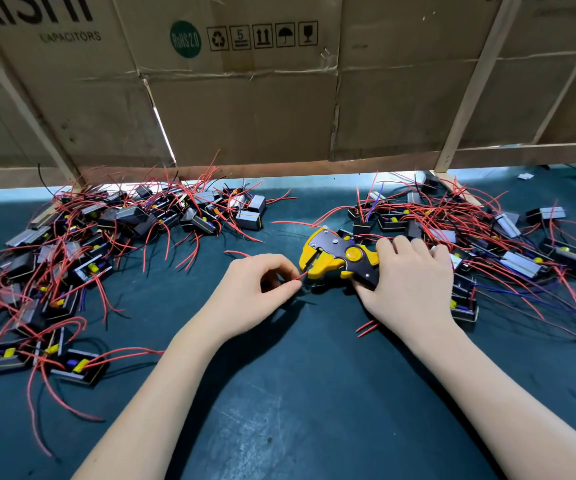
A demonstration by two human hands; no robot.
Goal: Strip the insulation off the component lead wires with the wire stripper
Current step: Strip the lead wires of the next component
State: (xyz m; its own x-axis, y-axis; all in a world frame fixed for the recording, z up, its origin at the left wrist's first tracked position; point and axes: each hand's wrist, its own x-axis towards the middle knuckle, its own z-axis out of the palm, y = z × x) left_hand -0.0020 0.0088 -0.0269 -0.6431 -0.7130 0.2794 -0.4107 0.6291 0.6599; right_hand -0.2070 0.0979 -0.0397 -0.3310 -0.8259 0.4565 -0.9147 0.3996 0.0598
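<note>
My right hand (pixel 407 275) grips the handles of a yellow and black wire stripper (pixel 338 258), whose jaws point left at the middle of the dark green mat (pixel 279 393). My left hand (pixel 262 289) pinches a thin red lead wire (pixel 296 278) between thumb and forefinger, and the wire's tip reaches the stripper's jaws. The component that this wire belongs to is hidden under my left hand.
A heap of black box components with red leads (pixel 71 258) covers the mat's left side, and a second heap (pixel 470 237) lies on the right, behind my right hand. A cardboard wall (pixel 245 98) on wooden struts closes off the back.
</note>
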